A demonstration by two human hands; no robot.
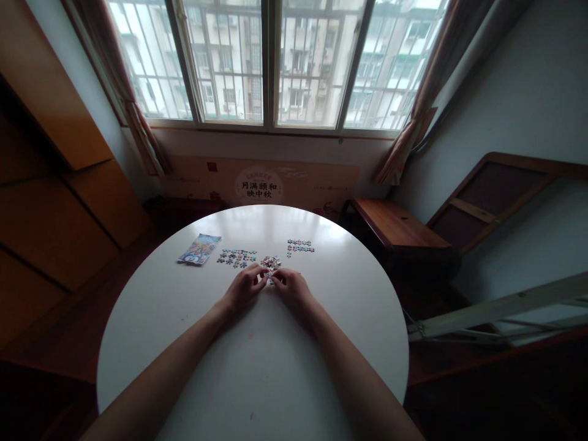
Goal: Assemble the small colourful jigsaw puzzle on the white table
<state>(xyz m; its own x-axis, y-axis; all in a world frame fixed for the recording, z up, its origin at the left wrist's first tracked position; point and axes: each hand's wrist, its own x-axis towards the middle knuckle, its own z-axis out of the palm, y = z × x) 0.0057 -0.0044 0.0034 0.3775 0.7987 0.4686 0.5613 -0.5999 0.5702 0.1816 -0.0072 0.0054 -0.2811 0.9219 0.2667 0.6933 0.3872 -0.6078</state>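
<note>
My left hand (247,286) and my right hand (292,285) meet over the middle of the white round table, fingertips almost touching. Both have curled fingers in a pinch at small jigsaw pieces (271,282), which the fingers partly cover. Just beyond the fingertips lies a loose heap of jigsaw pieces (272,262). Left of the heap, several pieces are spread in rows (236,257). On the right, another group of pieces (299,245) lies in short rows. The print on single pieces is too small to make out.
A colourful picture sheet or packet (201,249) lies at the table's left. The white round table (257,380) has a curved edge. Beyond it stand a wooden side table (395,222) at the right, orange cabinets (87,208) at the left, and barred windows ahead.
</note>
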